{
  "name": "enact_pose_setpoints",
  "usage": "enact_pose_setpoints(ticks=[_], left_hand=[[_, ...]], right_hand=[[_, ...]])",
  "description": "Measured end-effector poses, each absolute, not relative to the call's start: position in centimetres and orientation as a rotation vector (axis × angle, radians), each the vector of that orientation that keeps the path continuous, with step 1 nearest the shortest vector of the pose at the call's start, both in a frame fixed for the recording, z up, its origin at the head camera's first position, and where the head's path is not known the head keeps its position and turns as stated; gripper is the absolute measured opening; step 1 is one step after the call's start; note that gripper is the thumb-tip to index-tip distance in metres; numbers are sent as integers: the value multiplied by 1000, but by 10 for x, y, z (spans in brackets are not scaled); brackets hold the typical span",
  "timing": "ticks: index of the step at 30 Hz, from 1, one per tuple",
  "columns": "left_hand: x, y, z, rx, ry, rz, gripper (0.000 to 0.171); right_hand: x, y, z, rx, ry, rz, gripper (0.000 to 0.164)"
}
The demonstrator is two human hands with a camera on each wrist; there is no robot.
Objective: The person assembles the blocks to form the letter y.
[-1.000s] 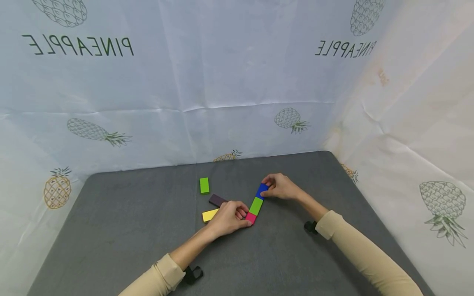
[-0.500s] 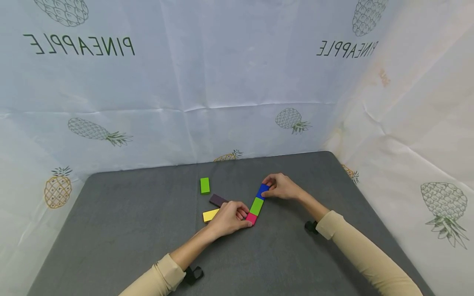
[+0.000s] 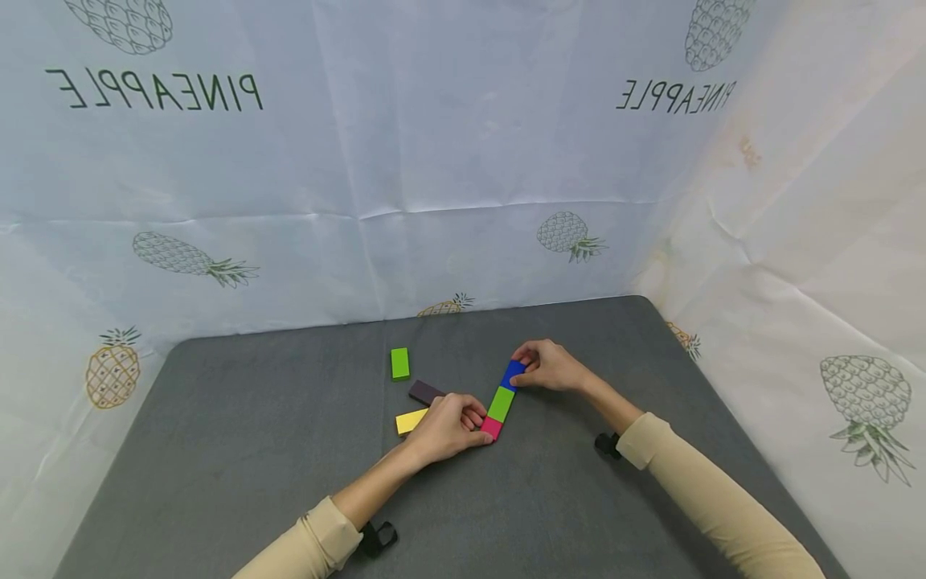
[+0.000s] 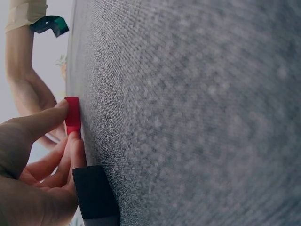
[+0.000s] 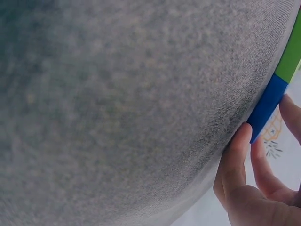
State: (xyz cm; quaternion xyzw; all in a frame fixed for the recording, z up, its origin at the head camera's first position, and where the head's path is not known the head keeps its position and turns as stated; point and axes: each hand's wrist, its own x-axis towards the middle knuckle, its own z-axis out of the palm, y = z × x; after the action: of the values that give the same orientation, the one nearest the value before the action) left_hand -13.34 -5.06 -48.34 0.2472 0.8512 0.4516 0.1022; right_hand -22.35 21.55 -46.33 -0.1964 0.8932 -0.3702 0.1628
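Observation:
Three flat blocks lie end to end in a slanting row on the grey table: pink-red [image 3: 491,429], green [image 3: 501,404] and blue [image 3: 513,373]. The near end of the row, the pink-red block, is pinched between thumb and fingers of my left hand [image 3: 447,425]; the left wrist view shows this red block [image 4: 73,114] from its end. At the far end my right hand [image 3: 554,367] grips the blue block, and in the right wrist view the blue block [image 5: 268,108] butts against the green one [image 5: 289,52].
Left of the row lie a dark block [image 3: 425,392] and a yellow block [image 3: 410,422], both partly hidden by my left hand. A second green block [image 3: 400,364] lies farther back. Pineapple-print cloth [image 3: 463,161] hangs behind the table [image 3: 253,450].

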Motion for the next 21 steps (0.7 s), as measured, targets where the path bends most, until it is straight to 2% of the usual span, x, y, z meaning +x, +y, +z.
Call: enact_pose_setpoints(ticks=[21], left_hand=[[-135,-55,-481,745,2499,1331,30]], right_hand=[[-222,215,-456,-523,2549,-1075,43]])
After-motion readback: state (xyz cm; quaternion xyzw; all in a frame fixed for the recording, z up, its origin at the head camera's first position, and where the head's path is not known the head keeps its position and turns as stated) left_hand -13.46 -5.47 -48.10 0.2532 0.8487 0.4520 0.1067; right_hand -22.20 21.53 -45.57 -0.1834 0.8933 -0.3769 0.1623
